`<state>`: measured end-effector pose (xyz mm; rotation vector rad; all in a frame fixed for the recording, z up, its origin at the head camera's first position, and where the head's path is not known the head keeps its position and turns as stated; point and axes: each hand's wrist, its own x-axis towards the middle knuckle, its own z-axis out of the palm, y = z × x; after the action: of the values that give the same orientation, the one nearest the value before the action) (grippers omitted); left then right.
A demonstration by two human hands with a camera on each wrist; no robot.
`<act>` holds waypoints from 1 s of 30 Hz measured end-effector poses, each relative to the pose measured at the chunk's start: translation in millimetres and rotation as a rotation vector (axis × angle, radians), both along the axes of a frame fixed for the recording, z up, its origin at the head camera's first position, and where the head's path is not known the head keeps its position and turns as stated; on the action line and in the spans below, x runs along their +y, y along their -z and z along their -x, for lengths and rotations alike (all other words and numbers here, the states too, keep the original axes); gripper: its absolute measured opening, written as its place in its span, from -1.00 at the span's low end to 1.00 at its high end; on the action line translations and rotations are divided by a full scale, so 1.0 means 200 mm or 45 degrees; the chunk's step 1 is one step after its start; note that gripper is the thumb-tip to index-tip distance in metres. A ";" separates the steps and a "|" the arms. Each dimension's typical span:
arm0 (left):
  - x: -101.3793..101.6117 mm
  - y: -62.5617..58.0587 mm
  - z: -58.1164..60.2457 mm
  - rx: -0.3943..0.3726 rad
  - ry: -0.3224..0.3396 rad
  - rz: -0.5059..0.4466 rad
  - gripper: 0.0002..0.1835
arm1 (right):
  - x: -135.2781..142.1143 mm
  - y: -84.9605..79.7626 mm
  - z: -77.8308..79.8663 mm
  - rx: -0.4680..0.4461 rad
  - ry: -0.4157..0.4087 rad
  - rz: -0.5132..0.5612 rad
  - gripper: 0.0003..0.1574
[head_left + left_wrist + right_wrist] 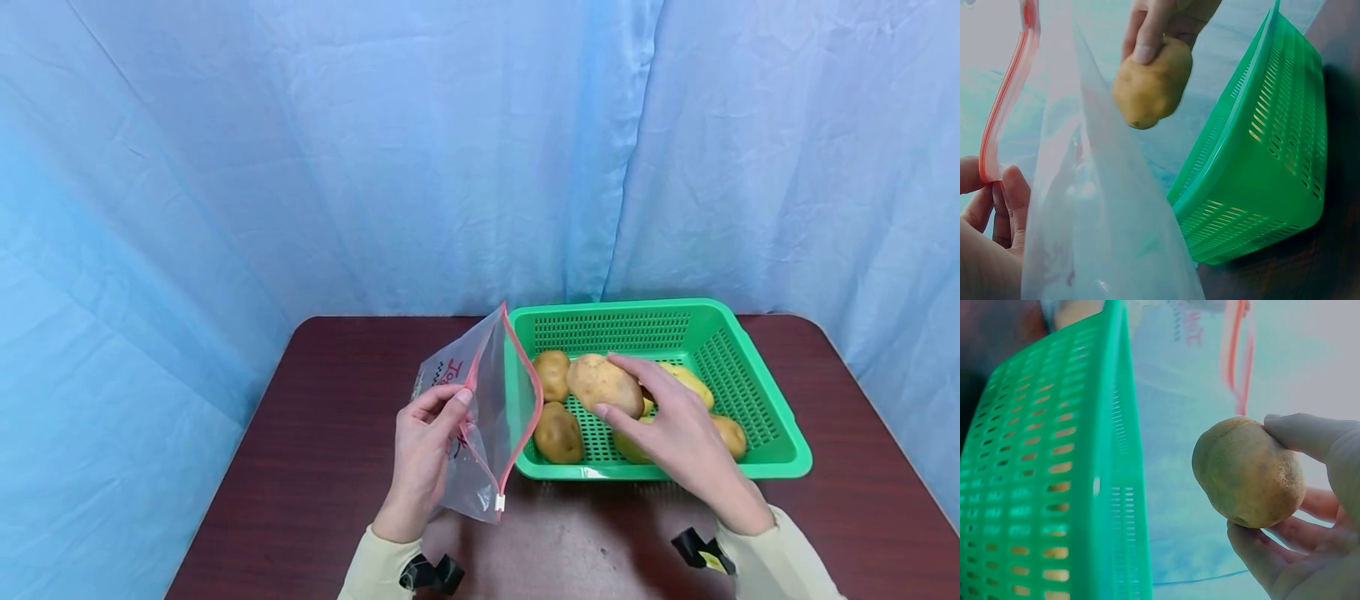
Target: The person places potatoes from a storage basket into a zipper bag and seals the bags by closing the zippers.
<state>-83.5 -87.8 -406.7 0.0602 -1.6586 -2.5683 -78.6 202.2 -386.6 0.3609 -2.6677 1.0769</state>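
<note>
My left hand (429, 446) pinches the pink-edged rim of a clear zip bag (480, 467) between thumb and fingers. The bag's mouth gapes toward the right, with a white slider at its lower corner. In my right hand (678, 425) is a potato (603, 385), gripped between thumb and fingers above the green basket (780, 417). The right wrist view shows this potato (1247, 472) held up beside the basket wall, with the pink bag rim behind it. Several more potatoes (558, 433) lie in the basket, some partly hidden under my right hand.
The basket stands on a dark reddish-brown table (337, 400), toward its back right. Its left edge is right behind the bag's mouth. A pale blue curtain (450, 167) hangs behind the table and along its sides. Black straps (431, 575) sit at both wrists.
</note>
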 end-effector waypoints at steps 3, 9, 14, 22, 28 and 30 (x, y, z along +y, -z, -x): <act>0.00 0.00 0.00 -0.003 -0.004 -0.004 -0.90 | -0.02 -0.02 -0.01 0.035 0.021 0.014 -0.22; 0.01 0.00 0.00 -0.009 -0.008 -0.019 -0.88 | -0.06 -0.06 -0.04 0.072 0.034 0.075 -0.21; 0.02 0.00 0.00 -0.023 -0.008 -0.020 -0.91 | -0.11 -0.09 -0.06 0.072 0.002 0.193 -0.22; 0.03 -0.01 0.01 -0.028 -0.013 -0.019 -0.92 | -0.23 -0.12 -0.07 0.068 -0.057 0.418 -0.24; 0.04 0.00 0.01 -0.028 -0.033 -0.020 -0.92 | -0.33 -0.10 -0.07 0.076 -0.085 0.595 -0.24; 0.04 -0.01 0.01 -0.030 -0.038 -0.025 -0.93 | -0.36 -0.09 -0.06 0.085 -0.072 0.605 -0.23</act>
<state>-85.3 -78.8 -405.5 0.1157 -1.6279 -2.5716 -66.1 130.8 -368.0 0.3684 -2.2567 1.6293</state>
